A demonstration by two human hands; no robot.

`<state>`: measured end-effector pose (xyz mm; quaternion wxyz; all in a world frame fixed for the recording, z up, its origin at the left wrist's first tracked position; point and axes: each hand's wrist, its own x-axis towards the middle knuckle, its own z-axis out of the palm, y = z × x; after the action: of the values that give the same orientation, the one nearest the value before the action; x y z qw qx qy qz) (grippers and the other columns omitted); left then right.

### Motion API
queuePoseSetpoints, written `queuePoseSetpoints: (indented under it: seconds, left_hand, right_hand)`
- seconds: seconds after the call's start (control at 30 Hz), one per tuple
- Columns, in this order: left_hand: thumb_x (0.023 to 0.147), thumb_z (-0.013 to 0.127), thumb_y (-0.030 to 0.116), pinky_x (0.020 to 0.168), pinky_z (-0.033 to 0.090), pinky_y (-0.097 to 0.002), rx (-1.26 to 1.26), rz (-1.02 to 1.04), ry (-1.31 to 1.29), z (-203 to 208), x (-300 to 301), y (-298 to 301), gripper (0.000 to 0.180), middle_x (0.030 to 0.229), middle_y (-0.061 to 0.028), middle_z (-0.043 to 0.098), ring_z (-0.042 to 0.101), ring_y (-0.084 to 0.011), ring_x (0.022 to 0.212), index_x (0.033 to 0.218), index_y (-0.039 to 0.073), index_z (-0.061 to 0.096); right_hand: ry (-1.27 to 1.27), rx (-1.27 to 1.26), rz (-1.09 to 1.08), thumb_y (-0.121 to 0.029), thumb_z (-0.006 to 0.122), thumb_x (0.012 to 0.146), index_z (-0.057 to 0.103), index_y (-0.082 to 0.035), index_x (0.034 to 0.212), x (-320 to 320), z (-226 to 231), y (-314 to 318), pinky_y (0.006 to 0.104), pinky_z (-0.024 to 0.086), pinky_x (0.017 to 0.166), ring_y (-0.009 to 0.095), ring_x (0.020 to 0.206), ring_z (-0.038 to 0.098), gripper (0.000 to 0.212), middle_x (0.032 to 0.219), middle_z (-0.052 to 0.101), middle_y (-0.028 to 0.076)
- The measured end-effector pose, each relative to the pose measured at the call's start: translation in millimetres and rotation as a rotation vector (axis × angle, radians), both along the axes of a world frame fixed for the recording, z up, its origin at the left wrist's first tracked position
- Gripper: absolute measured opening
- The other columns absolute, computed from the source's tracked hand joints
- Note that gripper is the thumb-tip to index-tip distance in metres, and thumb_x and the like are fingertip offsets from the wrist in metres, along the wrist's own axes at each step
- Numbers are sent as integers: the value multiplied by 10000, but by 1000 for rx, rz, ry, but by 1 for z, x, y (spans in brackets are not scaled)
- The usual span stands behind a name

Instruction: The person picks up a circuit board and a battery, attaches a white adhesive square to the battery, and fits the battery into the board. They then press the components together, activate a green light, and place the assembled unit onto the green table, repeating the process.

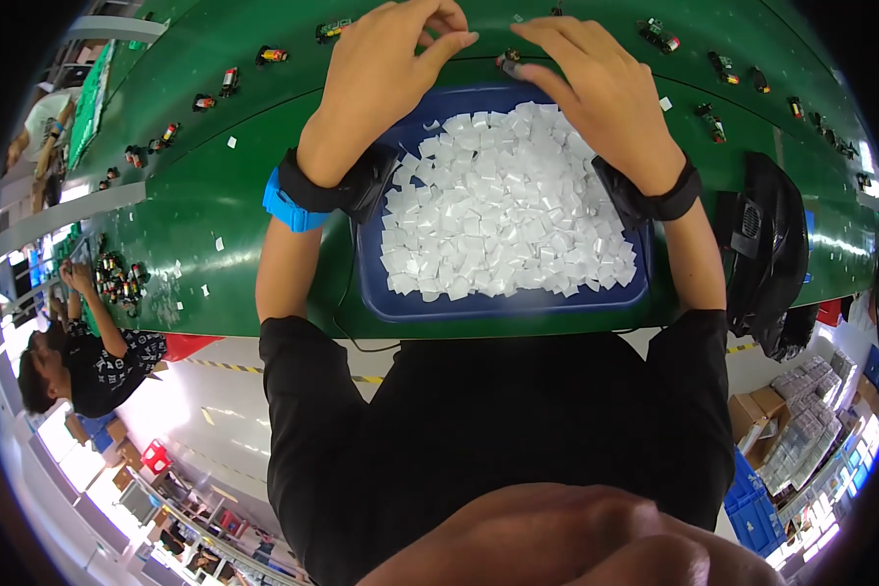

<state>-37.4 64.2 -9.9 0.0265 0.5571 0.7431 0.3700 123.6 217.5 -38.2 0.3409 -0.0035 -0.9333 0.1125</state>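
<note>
A shallow blue tray [503, 311] full of small white square packets or slips [508, 215] lies in front of me. My left hand [386, 78] is raised over its far left corner, fingers loosely curled and thumb apart, with nothing visible between them. Above the far right corner is my right hand [596, 73], index finger and thumb spread. Close to that thumb's tip sits a small dark piece [508, 61], like a toy car; whether they touch is unclear. Both wrists wear black straps, and a blue band [298, 203] circles the left one.
Several small toy-car-like pieces [272, 56] are spaced along the green table [293, 127], more at right [723, 66]. A black bag [772, 254] stands right of the tray. At left, a co-worker [107, 361] handles a heap of pieces [119, 283]. A thin cable [347, 332] runs beside the tray.
</note>
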Motion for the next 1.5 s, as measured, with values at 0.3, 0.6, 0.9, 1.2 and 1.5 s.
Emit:
queuePoseSetpoints:
  seconds: [0.3, 0.6, 0.9, 1.2, 1.5]
  left_hand:
    - [1001, 583, 437, 548, 530, -324, -715, 2, 256, -52, -19, 76, 421, 742, -99, 700, 656, -189, 616, 1012, 28, 683]
    - [1010, 571, 454, 567, 544, -264, -721, -264, -304, -73, -24, 96, 496, 770, -60, 698, 668, -141, 720, 1039, -16, 725]
    - [1077, 504, 322, 463, 439, -240, -126, -111, -787, 1, 14, 11, 355, 742, -45, 640, 564, -96, 530, 1161, 3, 634]
    - [964, 693, 179, 559, 583, -281, 11, -171, -730, 12, 41, -33, 453, 943, -102, 677, 678, -150, 727, 1345, -2, 526]
    - [990, 624, 81, 657, 615, -310, 203, -195, -716, 1, 36, -31, 411, 1048, -121, 673, 683, -165, 846, 1367, -13, 491]
  right_hand:
    - [-137, -263, -19, -153, 681, 944, 701, -86, 1116, 8, 13, -2, 282, 534, 638, 192, 851, 701, 186, 986, 712, 49]
    - [-142, -213, -49, -175, 684, 952, 678, -76, 1165, 8, 7, 11, 268, 545, 648, 162, 870, 705, 234, 1015, 711, 58]
    - [-155, -937, 48, -193, 654, 991, 613, -28, 1241, 18, 23, -13, 267, 564, 621, 148, 870, 704, 303, 1030, 708, 62]
    - [-273, -1366, 248, -157, 617, 1015, 583, 3, 1196, 15, 21, -18, 257, 576, 587, 147, 835, 702, 244, 969, 698, 84]
    - [-204, -1240, 235, -102, 622, 1004, 581, 0, 1144, 20, 22, -25, 249, 566, 597, 129, 800, 693, 178, 913, 682, 59]
